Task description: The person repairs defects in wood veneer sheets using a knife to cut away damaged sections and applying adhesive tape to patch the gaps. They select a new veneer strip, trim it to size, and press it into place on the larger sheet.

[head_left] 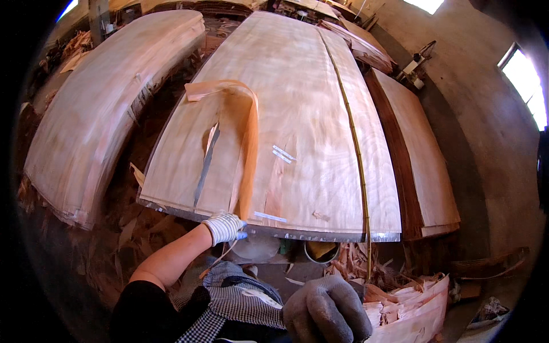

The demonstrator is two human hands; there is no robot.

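A wide pale wood veneer sheet [286,80] lies on the table in front of me. On it a narrow orange-brown veneer strip [250,143] stands partly raised, its far end bent over to the left. My left hand [226,227], in a striped white glove with blue fingertips, is closed on the strip's near end at the table edge. Left of the strip, a long split [207,163] in the sheet shows dark underneath. White tape pieces [283,153] lie right of the strip. My right hand [327,311], grey-gloved, is held close with fingers curled; whatever it holds is hidden.
A long thin bamboo stick [350,114] lies along the sheet and overhangs the near edge. Veneer stacks [108,86] stand left, with another stack [423,154] to the right. Below are a round container [321,251] and a heap of veneer scraps [406,303].
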